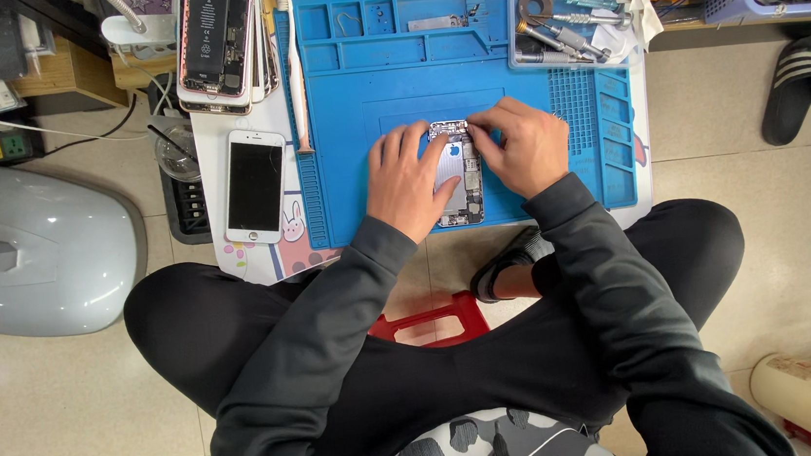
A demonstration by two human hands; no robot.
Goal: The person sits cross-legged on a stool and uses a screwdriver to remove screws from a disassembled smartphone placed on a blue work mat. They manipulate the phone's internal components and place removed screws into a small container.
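Opened phone: an opened phone body (458,176), its inner parts exposed, is seen at the centre of the frame on a blue work mat (365,95), which is spread over a small tabletop (271,259).

Long axis: the phone's long axis is laid up and down the frame, its upper end turned away from the person, its lower end towards the lap.

Left hand: the left hand (408,181) is laid flat along the phone's left edge; its fingers (396,147) are stretched and slightly spread, and the body is steadied rather than gripped.

Right hand: the right hand (524,146) is set at the phone's upper right corner; its fingers (481,123) are pinched close at the top edge. Whether some small part is held between them cannot be told.

Key relation: the upper end of the phone is met by the right fingertips from the right, so that hand is nearer to the spot being worked; the left hand is kept lower, along the side.

Nearby: a white phone (255,185) is laid face up left of the mat, below a stack of phone parts (218,41). A clear tray of tools (569,28) is set at the mat's upper right.
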